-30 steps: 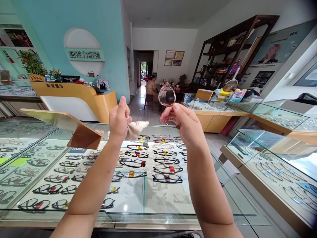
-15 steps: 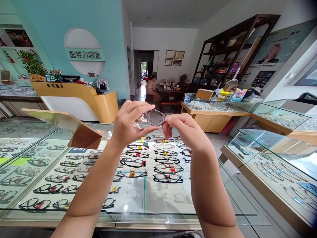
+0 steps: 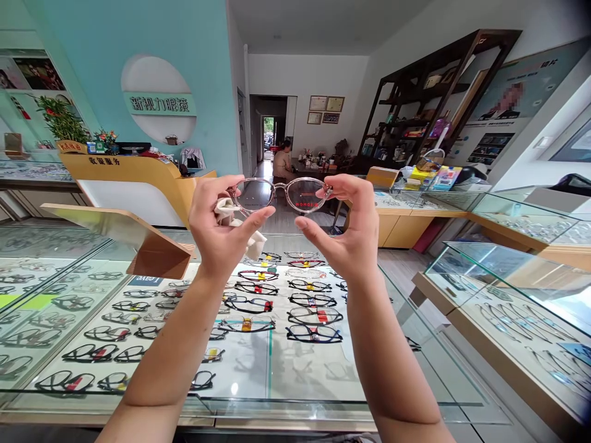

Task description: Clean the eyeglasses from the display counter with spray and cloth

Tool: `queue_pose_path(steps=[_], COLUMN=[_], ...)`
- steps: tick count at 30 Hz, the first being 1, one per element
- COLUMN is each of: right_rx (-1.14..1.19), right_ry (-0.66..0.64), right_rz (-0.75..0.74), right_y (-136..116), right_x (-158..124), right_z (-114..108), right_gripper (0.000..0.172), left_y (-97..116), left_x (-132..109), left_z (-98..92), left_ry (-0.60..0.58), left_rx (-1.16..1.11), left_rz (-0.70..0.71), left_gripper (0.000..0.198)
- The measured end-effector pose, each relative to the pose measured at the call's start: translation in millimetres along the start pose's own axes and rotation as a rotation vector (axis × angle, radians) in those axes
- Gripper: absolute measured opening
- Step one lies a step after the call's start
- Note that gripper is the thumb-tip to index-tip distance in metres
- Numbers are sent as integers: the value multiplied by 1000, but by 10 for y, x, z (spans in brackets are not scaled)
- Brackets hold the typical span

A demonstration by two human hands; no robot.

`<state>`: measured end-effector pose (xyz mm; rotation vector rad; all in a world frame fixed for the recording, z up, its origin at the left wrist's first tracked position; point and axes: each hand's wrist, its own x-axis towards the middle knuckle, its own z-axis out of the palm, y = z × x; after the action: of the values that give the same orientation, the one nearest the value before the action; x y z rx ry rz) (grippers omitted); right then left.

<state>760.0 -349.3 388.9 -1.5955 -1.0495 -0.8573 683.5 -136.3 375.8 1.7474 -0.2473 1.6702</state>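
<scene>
A pair of clear-framed eyeglasses (image 3: 279, 186) is held up level above the display case, its front facing me or away, I cannot tell which. Red lettering shows on the right lens. My left hand (image 3: 221, 224) grips the left end of the frame, and a crumpled pale cloth (image 3: 255, 241) is tucked in the same hand, hanging below the palm. At the other end, my right hand (image 3: 353, 221) grips the frame by its side, with the thumb apart below the lens.
Below the hands is a glass display case (image 3: 240, 381) with rows of eyeglasses (image 3: 314, 333). A tilted wooden-backed mirror or stand (image 3: 159, 258) rises at the left. More glass cases (image 3: 508, 289) stand right. Far back, a person (image 3: 281, 161) sits by a table.
The eyeglasses have turned from edge-on to spread level, so both lenses show. My hands have moved apart, each now at one end of the frame.
</scene>
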Motion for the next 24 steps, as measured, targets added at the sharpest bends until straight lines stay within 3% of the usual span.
queue_pose_path(steps=[11,16,24], right_rx=[52,3,34], right_ry=[84,89,119], right_rz=[71,91,151], right_y=[-62,-63,-80], right_x=[-16,-3,-25], right_z=[79,61,80], right_gripper=[46,47,51], left_y=[134,90,161], left_x=[7,-2,-87], left_z=[57,78,204], left_ry=[8,-21,78], left_rx=[-25,-39,-71], left_rz=[-37,-69,-189], left_gripper=[63,63,62])
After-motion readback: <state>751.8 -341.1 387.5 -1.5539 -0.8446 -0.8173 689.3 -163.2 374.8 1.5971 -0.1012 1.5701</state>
